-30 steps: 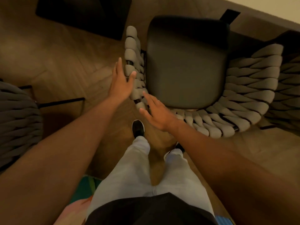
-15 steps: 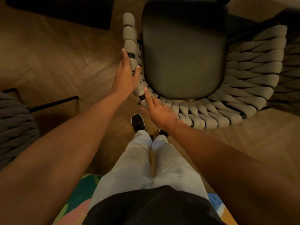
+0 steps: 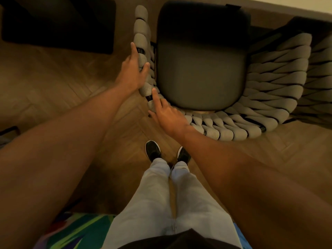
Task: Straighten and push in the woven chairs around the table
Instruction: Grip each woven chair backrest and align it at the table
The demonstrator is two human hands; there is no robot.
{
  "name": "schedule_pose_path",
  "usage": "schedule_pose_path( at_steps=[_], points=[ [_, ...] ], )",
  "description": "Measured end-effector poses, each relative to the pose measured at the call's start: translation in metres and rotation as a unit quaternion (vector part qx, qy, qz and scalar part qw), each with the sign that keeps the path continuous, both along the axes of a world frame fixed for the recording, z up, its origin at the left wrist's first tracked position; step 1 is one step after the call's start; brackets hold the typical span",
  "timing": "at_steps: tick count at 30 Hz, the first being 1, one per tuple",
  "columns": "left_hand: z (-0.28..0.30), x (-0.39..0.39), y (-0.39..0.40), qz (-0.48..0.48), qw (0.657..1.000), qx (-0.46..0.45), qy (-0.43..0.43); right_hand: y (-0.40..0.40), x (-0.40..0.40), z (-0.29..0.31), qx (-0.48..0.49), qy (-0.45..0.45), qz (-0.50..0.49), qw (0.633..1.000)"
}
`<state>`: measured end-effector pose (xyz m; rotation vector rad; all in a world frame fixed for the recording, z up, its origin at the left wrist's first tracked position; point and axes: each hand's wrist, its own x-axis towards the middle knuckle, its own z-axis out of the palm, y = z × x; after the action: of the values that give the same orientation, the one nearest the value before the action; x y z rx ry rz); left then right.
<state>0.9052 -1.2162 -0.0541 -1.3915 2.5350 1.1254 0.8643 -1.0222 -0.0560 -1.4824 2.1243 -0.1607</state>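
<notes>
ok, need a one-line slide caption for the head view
Head view: left hand and right hand press on the woven chair rim, dark seat cushion facing the table.

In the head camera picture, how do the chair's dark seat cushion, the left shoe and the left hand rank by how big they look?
Largest to smallest:
1. dark seat cushion
2. left hand
3. left shoe, though partly hidden by the trouser leg and farther from the camera, so unsure.

Single head-worn wide-angle view, aimed steeply down — nearly straight over the chair (image 3: pixel 201 72) and the person's own shoes (image 3: pixel 152 150). Close range: both forearms fill the lower frame. Strong barrel distortion at the edges. Table (image 3: pixel 269 17) edge probably along the top — too dark to confirm.
</notes>
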Motion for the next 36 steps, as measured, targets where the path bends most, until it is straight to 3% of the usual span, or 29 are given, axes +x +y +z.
schedule_pose_path(
  at_steps=[7,10,13,18,23,36],
  points=[
    [-0.013,0.001,-0.012,-0.001,1.0,0.006,0.005,-0.011,0.001,-0.004,0.02,0.041,0.003,0.999],
    [-0.005,0.007,0.008,-0.016,0.998,-0.056,0.034,0.003,-0.006,-0.003,-0.012,0.027,0.017,0.999],
    [0.001,0.023,0.045,-0.101,0.986,-0.134,0.009,0.041,-0.024,-0.003,-0.03,0.019,0.061,0.998],
    [-0.002,0.031,0.103,-0.291,0.93,-0.22,-0.039,0.123,-0.077,-0.004,-0.036,0.037,0.153,0.987],
    [-0.011,0.013,0.153,-0.487,0.838,-0.246,-0.015,0.183,-0.141,0.0,-0.018,0.062,0.203,0.977],
    [-0.029,-0.018,0.174,-0.567,0.772,-0.282,0.053,0.207,-0.189,-0.014,-0.092,0.142,0.216,0.962]
  ],
)
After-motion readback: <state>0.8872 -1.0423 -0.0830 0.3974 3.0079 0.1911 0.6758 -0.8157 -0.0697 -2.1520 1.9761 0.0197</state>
